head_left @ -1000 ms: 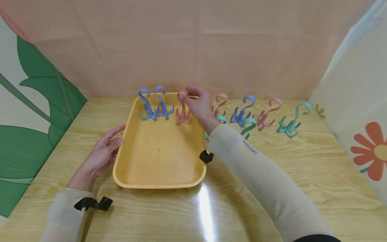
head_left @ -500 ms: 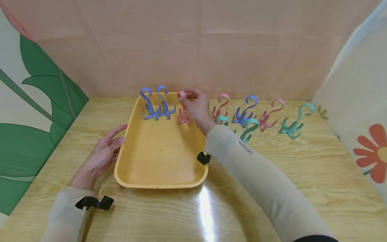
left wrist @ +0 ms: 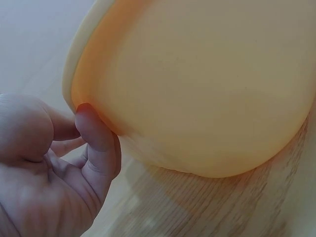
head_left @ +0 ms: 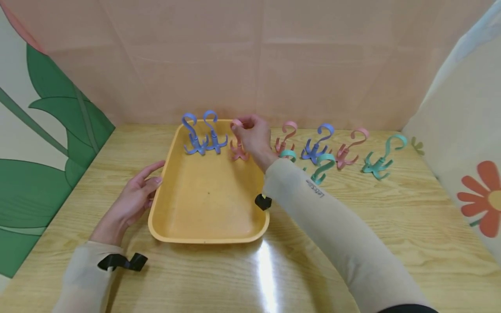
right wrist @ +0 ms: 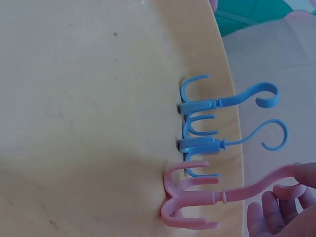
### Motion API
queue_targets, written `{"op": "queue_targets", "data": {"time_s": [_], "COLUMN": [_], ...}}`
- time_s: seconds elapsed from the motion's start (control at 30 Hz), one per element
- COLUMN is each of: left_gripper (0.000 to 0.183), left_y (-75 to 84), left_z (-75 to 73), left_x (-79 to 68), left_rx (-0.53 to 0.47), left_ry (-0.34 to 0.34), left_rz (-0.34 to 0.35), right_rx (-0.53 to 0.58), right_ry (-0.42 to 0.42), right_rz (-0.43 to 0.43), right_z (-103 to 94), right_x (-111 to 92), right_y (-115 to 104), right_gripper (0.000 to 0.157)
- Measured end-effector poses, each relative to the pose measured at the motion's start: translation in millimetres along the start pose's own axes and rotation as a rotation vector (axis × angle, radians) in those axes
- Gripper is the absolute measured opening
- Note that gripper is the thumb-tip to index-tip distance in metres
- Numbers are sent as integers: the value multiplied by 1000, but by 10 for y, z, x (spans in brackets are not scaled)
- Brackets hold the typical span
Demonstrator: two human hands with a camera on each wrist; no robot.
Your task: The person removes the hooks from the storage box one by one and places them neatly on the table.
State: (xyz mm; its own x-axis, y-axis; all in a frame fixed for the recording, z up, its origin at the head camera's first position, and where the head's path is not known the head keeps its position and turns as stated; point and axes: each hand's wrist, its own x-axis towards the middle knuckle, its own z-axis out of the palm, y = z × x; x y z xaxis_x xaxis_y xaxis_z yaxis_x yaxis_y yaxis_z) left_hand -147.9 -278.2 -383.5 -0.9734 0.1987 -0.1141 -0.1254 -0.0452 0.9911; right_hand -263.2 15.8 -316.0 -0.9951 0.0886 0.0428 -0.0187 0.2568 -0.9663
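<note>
My right hand pinches the curled top of a pink swivel hook, four-pronged, at the far right corner inside the yellow tray. In the right wrist view the pink hook stands with its prongs on the tray floor. Beside it are two blue hooks, upright against the tray's far wall. My left hand rests against the outside of the tray's left wall, its fingertips right at the rim. The left wrist view shows those fingers touching the tray wall.
Right of the tray, several more hooks stand on the wooden table: pink hooks, a blue hook and green hooks. My right forearm partly covers the nearer green ones. A pinkish cloth backdrop closes off the far edge.
The right hand has shifted slightly left, its fingers closing tighter on the pink hook's top. The view has moved a little; the left hand stays at the tray.
</note>
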Motion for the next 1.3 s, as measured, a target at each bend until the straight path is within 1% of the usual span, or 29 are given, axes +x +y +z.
{"op": "queue_targets", "data": {"time_s": [0.13, 0.23, 0.47, 0.6, 0.77, 0.9, 1.2, 1.3], "left_gripper": [55, 55, 55, 55, 56, 56, 56, 56], "left_y": [2, 4, 1, 0, 0, -1, 5, 9], "left_z": [5, 8, 18, 12, 9, 14, 22, 23], "left_x": [-3, -8, -9, -13, -16, -20, -21, -23], "left_rx": [-1, 0, -12, -11, -17, -15, -6, -4], "left_ry": [1, 5, 10, 14, 7, 10, 13, 15], "left_rz": [1, 5, 1, 0, 7, 1, -13, -16], "right_rx": [2, 15, 6, -1, 12, 26, 50, 66], "right_ry": [7, -3, -48, -84, -110, -139, -202, -224], "right_rz": [-2, -15, -7, -35, -88, -104, -140, -176], "right_z": [-4, -6, -37, -77, -154, -231, -431, -490], "right_x": [-23, -46, -118, -170, -234, -291, -465, -532], "right_y": [-13, -31, -108, -140, -144, -133, -143, -146], "right_gripper": [16, 17, 16, 15, 12, 12, 16, 17]}}
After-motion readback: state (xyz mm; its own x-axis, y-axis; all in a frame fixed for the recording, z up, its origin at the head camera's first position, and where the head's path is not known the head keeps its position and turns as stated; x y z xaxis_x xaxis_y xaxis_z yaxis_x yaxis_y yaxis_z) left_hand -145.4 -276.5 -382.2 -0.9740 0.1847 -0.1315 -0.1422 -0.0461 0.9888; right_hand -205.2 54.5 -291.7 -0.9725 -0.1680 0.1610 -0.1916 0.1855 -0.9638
